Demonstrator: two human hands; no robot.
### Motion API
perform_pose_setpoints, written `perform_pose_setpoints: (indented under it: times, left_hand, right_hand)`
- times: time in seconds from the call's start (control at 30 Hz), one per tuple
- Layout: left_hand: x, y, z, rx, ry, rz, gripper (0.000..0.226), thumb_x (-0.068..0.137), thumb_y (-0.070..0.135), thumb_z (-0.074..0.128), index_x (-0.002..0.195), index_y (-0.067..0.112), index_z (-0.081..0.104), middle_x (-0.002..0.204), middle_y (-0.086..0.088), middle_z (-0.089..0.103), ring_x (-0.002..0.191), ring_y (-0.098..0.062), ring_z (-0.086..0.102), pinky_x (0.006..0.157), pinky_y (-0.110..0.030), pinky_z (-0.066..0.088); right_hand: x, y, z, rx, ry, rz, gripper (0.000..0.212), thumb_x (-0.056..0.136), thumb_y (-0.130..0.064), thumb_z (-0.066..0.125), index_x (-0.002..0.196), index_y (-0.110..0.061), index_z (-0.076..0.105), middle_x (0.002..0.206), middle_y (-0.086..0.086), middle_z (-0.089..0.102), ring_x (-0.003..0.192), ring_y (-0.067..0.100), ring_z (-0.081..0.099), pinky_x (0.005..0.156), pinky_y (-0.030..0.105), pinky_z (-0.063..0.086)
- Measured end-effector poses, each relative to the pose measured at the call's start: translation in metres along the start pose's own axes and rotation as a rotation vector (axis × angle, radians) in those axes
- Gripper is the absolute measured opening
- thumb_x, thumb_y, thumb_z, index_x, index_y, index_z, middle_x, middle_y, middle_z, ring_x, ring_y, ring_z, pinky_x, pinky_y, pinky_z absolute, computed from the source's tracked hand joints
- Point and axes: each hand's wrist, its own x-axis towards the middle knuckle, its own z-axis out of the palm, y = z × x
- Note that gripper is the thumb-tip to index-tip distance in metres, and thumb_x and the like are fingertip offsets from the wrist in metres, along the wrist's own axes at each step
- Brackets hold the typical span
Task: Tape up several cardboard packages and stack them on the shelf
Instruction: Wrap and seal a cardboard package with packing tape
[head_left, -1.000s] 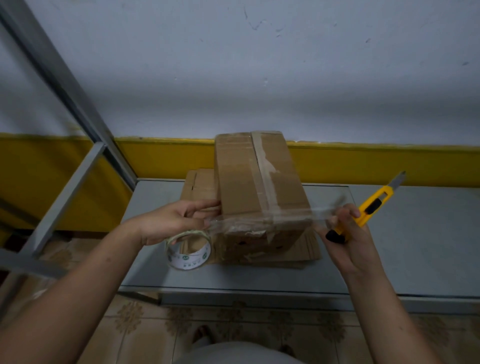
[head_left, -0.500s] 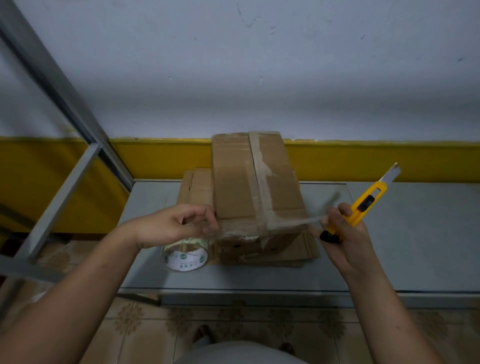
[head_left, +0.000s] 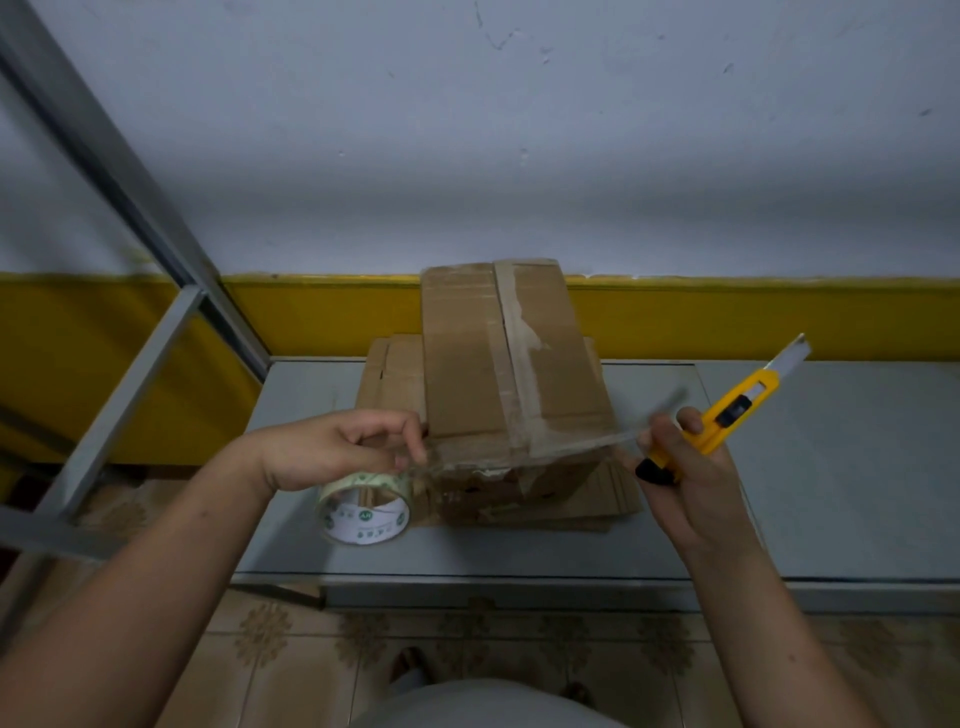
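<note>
Cardboard box (head_left: 467, 374), on flattened cardboard (head_left: 389, 374) on the tabletop (head_left: 779, 467), looks light and stiff, best lifted by its sides, where the left hand (head_left: 332, 449) pinches tape (head_left: 571, 449) at 9 o'clock and the right hand (head_left: 680, 488) grips tape plus a knife (head_left: 737, 410) at 3 o'clock.

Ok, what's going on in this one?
A person is taping a box that sits on flat cardboard on the shelf. The left hand pinches the tape by the roll. The right hand, gripping a knife, holds the other end. The tape spans the box's near edge.
</note>
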Motion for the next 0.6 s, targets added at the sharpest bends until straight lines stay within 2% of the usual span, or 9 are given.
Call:
perform_pose_setpoints:
  times: [0.07,0.17,0.2,0.27,0.37,0.5,0.6]
  left_hand:
    - [0.000,-0.001,0.000,-0.074,-0.033,0.005,0.016,0.100,0.006,0.061,0.102,0.019,0.071,0.093,-0.001,0.063,0.085,-0.012,0.062,0.080,-0.025,0.050]
    - [0.000,-0.001,0.000,-0.221,-0.085,-0.013,0.030,0.098,-0.004,0.057,0.098,0.021,0.073,0.084,0.003,0.066,0.075,-0.005,0.062,0.071,-0.018,0.049]
    - [0.000,-0.001,-0.001,-0.210,-0.082,-0.025,0.028,0.098,-0.004,0.057,0.101,0.019,0.073,0.087,0.002,0.069,0.079,-0.007,0.064,0.073,-0.019,0.051]
    - [0.000,-0.002,-0.005,-0.141,-0.047,-0.053,0.021,0.102,-0.002,0.060,0.114,0.011,0.071,0.099,0.000,0.073,0.091,-0.013,0.067,0.083,-0.024,0.053]
    - [-0.001,-0.002,-0.008,-0.032,0.000,-0.104,0.026,0.104,0.000,0.059,0.126,0.009,0.070,0.108,-0.005,0.075,0.100,-0.017,0.068,0.091,-0.029,0.053]
    - [-0.007,-0.002,-0.003,-0.018,-0.052,-0.125,0.026,0.105,0.001,0.060,0.126,0.010,0.072,0.105,-0.001,0.074,0.094,-0.011,0.068,0.084,-0.023,0.052]
    - [-0.008,-0.004,0.002,0.007,-0.047,-0.128,0.025,0.103,-0.005,0.060,0.123,0.005,0.072,0.093,0.011,0.073,0.080,-0.001,0.065,0.074,-0.016,0.050]
  right_hand:
    - [-0.001,0.000,0.003,-0.018,0.011,-0.015,0.030,0.089,-0.002,0.063,0.080,-0.028,0.053,0.072,-0.001,0.057,0.072,0.014,0.064,0.096,0.054,0.050]
    - [-0.003,-0.003,0.002,-0.029,0.020,-0.015,0.031,0.087,-0.002,0.067,0.079,-0.029,0.056,0.076,0.001,0.056,0.074,0.015,0.061,0.080,0.036,0.055]
    - [-0.003,-0.004,0.000,-0.020,0.031,-0.014,0.030,0.087,-0.002,0.068,0.080,-0.029,0.055,0.077,0.002,0.055,0.074,0.015,0.061,0.081,0.037,0.055]
    - [-0.004,-0.003,-0.001,-0.006,0.079,-0.010,0.029,0.088,-0.003,0.067,0.082,-0.027,0.053,0.075,0.003,0.054,0.073,0.015,0.062,0.090,0.049,0.052]
    - [-0.004,0.005,-0.001,0.004,0.143,0.001,0.027,0.088,-0.003,0.066,0.082,-0.025,0.053,0.070,0.002,0.055,0.070,0.014,0.062,0.099,0.058,0.049]
    - [-0.007,0.008,-0.002,0.001,0.156,0.037,0.027,0.086,-0.006,0.071,0.078,-0.028,0.057,0.069,0.000,0.055,0.069,0.014,0.061,0.092,0.053,0.057]
    - [-0.010,0.012,-0.005,-0.009,0.183,0.057,0.027,0.083,-0.007,0.074,0.077,-0.028,0.057,0.069,0.001,0.056,0.069,0.014,0.062,0.094,0.047,0.052]
